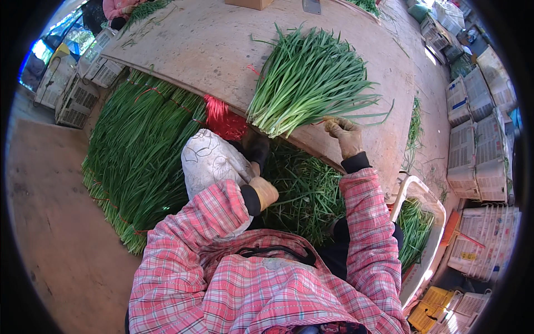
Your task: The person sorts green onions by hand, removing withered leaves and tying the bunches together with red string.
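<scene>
A loose pile of garlic chives (314, 80) lies on the wooden table, pale stem ends towards me at the near edge. My right hand (343, 136), in a tan glove, is at that edge just right of the stems. Its fingers are bent together by a thin brownish strand; what they grip is too small to make out. Lower and to the left, my left hand (262, 193), also gloved, is curled beside my knee, which a white patterned cloth (208, 158) covers. Anything inside its fingers is hidden. A bunch of red ties (225, 118) hangs by the table edge.
Tied chive bundles (142, 150) are stacked to my left beside a wooden board (53, 222). Loose greens (306, 192) lie below the table. A white basket (436, 209) with chives stands at my right. Crates (464, 156) line the right side. Another person (115, 8) is at far left.
</scene>
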Demonstrator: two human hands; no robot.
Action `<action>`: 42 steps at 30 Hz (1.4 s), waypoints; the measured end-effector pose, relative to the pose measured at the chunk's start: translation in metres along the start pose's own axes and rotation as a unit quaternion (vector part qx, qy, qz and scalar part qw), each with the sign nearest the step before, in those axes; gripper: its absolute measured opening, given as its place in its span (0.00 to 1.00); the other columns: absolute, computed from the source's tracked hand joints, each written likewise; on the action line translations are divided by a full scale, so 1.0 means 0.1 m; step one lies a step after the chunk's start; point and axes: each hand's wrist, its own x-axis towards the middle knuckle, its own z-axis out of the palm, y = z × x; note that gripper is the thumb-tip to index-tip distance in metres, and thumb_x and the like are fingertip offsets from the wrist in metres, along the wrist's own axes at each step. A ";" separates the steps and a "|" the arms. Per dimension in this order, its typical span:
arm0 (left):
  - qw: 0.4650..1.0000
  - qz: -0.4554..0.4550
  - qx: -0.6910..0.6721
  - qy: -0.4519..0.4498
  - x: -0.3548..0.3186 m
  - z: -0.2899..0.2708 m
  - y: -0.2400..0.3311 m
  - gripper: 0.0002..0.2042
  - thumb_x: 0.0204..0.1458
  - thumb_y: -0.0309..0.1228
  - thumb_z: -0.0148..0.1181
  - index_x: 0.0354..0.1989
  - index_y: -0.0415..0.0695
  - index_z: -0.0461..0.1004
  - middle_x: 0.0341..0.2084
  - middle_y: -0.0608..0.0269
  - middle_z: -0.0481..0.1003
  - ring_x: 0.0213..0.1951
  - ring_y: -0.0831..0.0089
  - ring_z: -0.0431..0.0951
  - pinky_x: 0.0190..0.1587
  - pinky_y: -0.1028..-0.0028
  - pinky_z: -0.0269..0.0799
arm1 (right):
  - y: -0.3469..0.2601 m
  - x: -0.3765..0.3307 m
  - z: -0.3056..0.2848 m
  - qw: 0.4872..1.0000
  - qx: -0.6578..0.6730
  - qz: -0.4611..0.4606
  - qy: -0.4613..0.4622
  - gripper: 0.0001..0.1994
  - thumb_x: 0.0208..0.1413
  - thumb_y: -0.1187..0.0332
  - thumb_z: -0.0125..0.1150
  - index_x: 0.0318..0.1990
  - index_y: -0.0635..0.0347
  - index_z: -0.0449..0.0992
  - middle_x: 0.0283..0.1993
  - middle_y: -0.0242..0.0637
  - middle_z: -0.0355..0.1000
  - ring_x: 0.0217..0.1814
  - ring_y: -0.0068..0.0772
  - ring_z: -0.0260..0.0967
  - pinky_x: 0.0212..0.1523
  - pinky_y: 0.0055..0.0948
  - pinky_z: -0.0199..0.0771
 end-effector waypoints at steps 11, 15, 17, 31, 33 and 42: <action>0.821 -0.202 -0.397 0.358 -0.06 -0.92 -0.42 0.06 0.45 0.24 0.60 0.31 0.41 0.73 0.25 0.61 0.76 0.28 0.74 0.76 0.32 0.76 0.70 | -0.07 -0.28 0.15 0.985 -0.114 -0.090 0.089 0.08 0.52 0.72 0.60 0.36 0.69 0.75 0.27 0.36 0.71 0.30 0.17 0.66 0.34 0.19 0.67; 0.789 -0.179 -0.435 0.395 0.04 -0.85 -0.49 0.04 0.47 0.23 0.58 0.32 0.38 0.73 0.23 0.65 0.75 0.27 0.80 0.74 0.32 0.78 0.70 | -0.09 -0.35 0.48 0.992 -0.069 -0.104 0.012 0.08 0.52 0.72 0.59 0.35 0.69 0.74 0.26 0.34 0.71 0.28 0.18 0.66 0.31 0.20 0.67; 0.784 -0.159 -0.459 0.387 -0.03 -0.89 -0.49 0.03 0.48 0.23 0.58 0.31 0.38 0.74 0.22 0.69 0.74 0.25 0.84 0.71 0.30 0.81 0.68 | -0.24 -0.41 0.74 0.995 -0.031 -0.073 -0.059 0.08 0.52 0.72 0.59 0.35 0.69 0.74 0.26 0.32 0.71 0.27 0.18 0.65 0.29 0.20 0.66; 0.931 -0.166 -0.210 0.247 0.43 -1.61 -1.08 0.07 0.44 0.29 0.63 0.28 0.38 0.74 0.22 0.64 0.74 0.26 0.77 0.74 0.26 0.77 0.67 | -0.29 -0.34 1.19 0.995 0.043 0.085 -0.011 0.10 0.52 0.68 0.59 0.32 0.69 0.75 0.18 0.31 0.69 0.17 0.17 0.63 0.20 0.21 0.63; 0.884 -0.147 -0.381 0.226 0.48 -1.50 -1.22 0.06 0.45 0.28 0.61 0.28 0.38 0.74 0.21 0.63 0.74 0.23 0.77 0.73 0.23 0.77 0.67 | -0.23 -0.39 1.17 0.999 0.030 0.032 0.025 0.09 0.52 0.68 0.59 0.31 0.68 0.75 0.17 0.30 0.69 0.17 0.17 0.64 0.19 0.21 0.63; 0.797 -0.151 -0.556 0.182 0.44 -1.52 -1.20 0.07 0.47 0.26 0.60 0.31 0.35 0.73 0.20 0.63 0.73 0.20 0.79 0.72 0.21 0.81 0.67 | -0.22 -0.26 1.17 0.990 -0.107 -0.048 0.081 0.14 0.44 0.62 0.64 0.36 0.59 0.73 0.23 0.40 0.74 0.26 0.39 0.73 0.28 0.34 0.70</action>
